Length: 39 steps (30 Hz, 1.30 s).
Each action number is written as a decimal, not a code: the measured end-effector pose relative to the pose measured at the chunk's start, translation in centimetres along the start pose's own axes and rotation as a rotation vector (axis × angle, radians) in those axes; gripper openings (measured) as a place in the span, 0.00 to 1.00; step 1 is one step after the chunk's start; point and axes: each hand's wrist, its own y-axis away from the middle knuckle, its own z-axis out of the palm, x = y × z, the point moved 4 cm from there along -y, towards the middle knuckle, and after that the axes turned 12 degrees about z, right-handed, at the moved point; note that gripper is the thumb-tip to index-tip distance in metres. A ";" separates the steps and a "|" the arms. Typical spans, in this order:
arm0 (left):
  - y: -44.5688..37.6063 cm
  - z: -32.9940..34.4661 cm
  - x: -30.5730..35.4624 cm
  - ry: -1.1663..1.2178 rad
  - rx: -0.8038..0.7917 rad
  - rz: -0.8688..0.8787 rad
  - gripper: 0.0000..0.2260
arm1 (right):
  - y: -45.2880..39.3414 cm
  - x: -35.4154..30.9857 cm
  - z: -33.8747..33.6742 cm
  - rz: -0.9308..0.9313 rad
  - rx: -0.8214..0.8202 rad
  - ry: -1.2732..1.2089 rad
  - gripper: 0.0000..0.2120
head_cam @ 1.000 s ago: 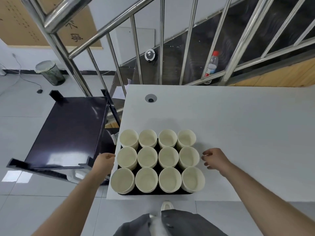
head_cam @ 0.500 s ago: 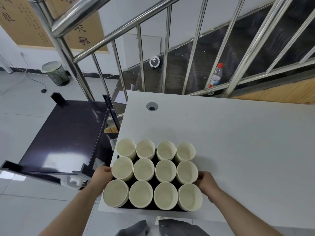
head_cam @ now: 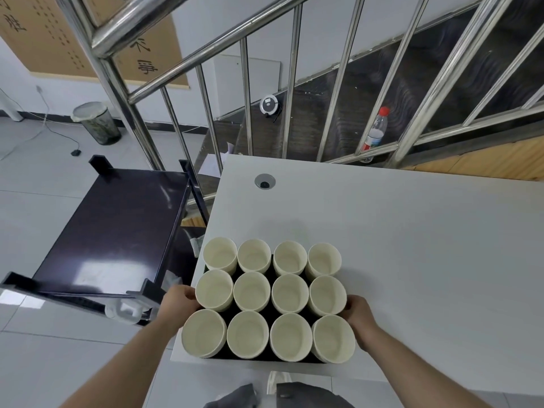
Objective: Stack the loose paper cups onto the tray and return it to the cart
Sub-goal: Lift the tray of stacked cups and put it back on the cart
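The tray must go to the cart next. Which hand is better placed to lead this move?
The left hand. It holds the tray on its left side, nearest the cart, which stands left of the table. The right hand holds the far side, so it would likely follow and support.

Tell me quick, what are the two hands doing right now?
Left hand: grips the left side of the black tray of paper cups.
Right hand: grips the tray's right side.
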 end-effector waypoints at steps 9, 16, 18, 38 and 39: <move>0.5 0.8 0.6 0.057 0.016 0.016 0.05 | 0.6 -0.7 -1.7 -0.039 0.007 -0.072 0.20; 1.7 0.3 2.4 0.139 0.061 0.065 0.05 | 1.6 -2.2 -3.5 -0.123 0.028 -0.070 0.20; 2.2 -0.1 3.1 0.161 0.077 0.070 0.08 | 1.9 -2.8 -4.0 -0.141 0.033 -0.064 0.19; 7.2 -5.2 6.8 0.205 0.220 0.133 0.24 | 3.9 -7.4 -4.3 -0.279 -0.036 0.020 0.23; 7.3 -5.4 6.6 0.203 0.224 0.131 0.23 | 4.0 -7.5 -4.0 -0.280 -0.045 0.022 0.24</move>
